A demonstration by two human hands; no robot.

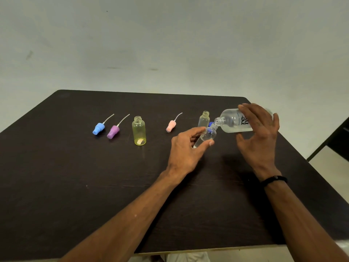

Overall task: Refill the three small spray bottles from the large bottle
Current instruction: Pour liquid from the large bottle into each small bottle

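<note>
My right hand (pixel 258 133) grips the large clear bottle (pixel 233 121), tipped on its side with its open mouth to the left. My left hand (pixel 186 148) holds a small clear bottle (pixel 207 135), tilted so its neck meets the large bottle's mouth. A second small clear bottle (pixel 204 119) stands upright just behind them, uncapped. A small yellow bottle (pixel 139 130) stands open at the table's middle. Three spray heads with dip tubes lie on the table: blue (pixel 98 128), purple (pixel 113 131) and pink (pixel 171 126).
A blue cap (pixel 211 123) peeks out behind the held small bottle. The dark table (pixel 75 186) ends close on the right, where a dark chair or frame (pixel 334 140) stands. A pale wall rises behind the far edge.
</note>
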